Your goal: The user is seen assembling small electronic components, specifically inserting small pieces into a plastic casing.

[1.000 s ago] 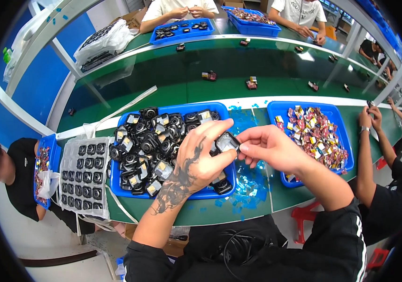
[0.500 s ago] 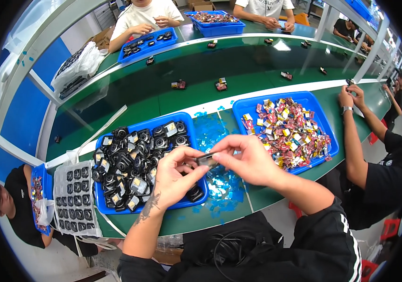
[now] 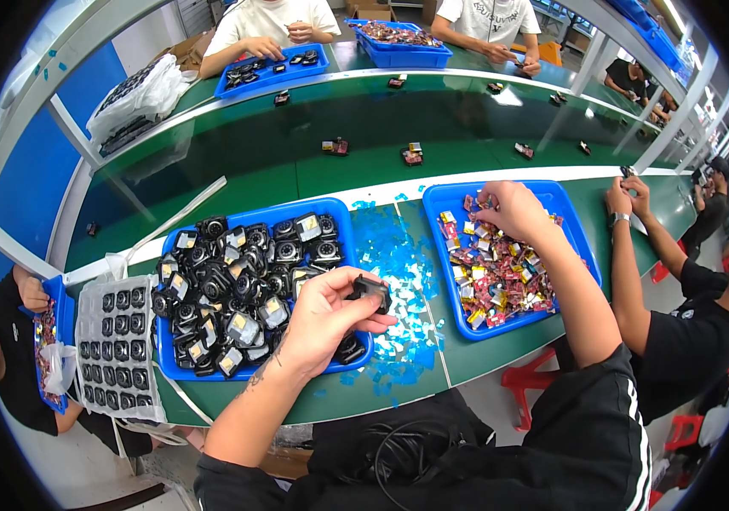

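My left hand (image 3: 324, 322) pinches a small black plastic casing (image 3: 371, 291) between thumb and fingers, in front of the left blue tray's right side. That tray (image 3: 349, 223) is heaped with black casings (image 3: 232, 294), many showing a round ring and a pale panel. My right hand (image 3: 521, 215) reaches into the right blue tray (image 3: 596, 294), fingers bent and drawn together at its far side. Beneath it lie many small red circuit boards (image 3: 509, 289) with yellow-and-silver parts. Whatever those fingertips grip is hidden.
Blue film scraps (image 3: 398, 319) litter the green bench between the trays. A clear tray of round black parts (image 3: 117, 349) sits at the left. Beyond a white rail, small assemblies (image 3: 412, 154) lie on a green belt (image 3: 296, 170). Co-workers sit opposite and on both sides.
My right hand has left the casing and moved right and away into the tray of circuit boards. My left hand keeps the casing, now tilted more upright. Belt items have shifted slightly right in view.
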A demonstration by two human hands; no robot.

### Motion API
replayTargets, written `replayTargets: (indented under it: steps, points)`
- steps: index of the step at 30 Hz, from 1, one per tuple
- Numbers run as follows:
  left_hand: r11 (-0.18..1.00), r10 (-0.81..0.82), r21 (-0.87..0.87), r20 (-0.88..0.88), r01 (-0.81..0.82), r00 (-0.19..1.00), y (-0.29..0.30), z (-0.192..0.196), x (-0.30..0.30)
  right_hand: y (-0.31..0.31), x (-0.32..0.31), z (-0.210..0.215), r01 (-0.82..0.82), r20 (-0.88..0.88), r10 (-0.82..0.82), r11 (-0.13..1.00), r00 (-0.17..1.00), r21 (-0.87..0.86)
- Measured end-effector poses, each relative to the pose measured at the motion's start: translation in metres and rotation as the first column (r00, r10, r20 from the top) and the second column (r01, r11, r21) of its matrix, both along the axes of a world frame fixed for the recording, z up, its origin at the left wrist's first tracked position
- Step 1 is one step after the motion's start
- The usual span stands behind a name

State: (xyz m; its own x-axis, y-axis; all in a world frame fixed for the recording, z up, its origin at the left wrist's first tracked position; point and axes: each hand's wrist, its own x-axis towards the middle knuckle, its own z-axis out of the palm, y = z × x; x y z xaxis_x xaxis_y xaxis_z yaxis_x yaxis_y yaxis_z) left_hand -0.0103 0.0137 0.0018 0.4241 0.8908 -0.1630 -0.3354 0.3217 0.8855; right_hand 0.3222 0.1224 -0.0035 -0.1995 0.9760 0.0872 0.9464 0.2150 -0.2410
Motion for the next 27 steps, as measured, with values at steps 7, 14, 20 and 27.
replayTargets:
  steps: [7,14,20,27]
  points:
    - [1.000,0.020,0.009,-0.003,-0.020,1.000,0.002,-0.008,0.000,-0.010,-0.007,0.006,0.107,-0.354,-0.086,0.993,0.931,0.041]
    - [0.997,0.040,0.067,-0.031,-0.038,0.999,0.003,-0.011,0.002,-0.031,-0.013,0.021,0.074,-0.023,-0.071,0.916,0.997,0.394]
    - [0.997,0.071,0.018,0.044,-0.072,0.997,0.000,-0.010,0.006,-0.037,-0.049,0.001,-0.188,-0.048,0.187,0.982,0.981,-0.008]
    - [0.996,0.087,0.030,-0.027,-0.086,0.996,0.000,-0.002,0.003,-0.039,-0.038,0.007,0.033,-0.605,-0.020,0.999,0.796,0.011]
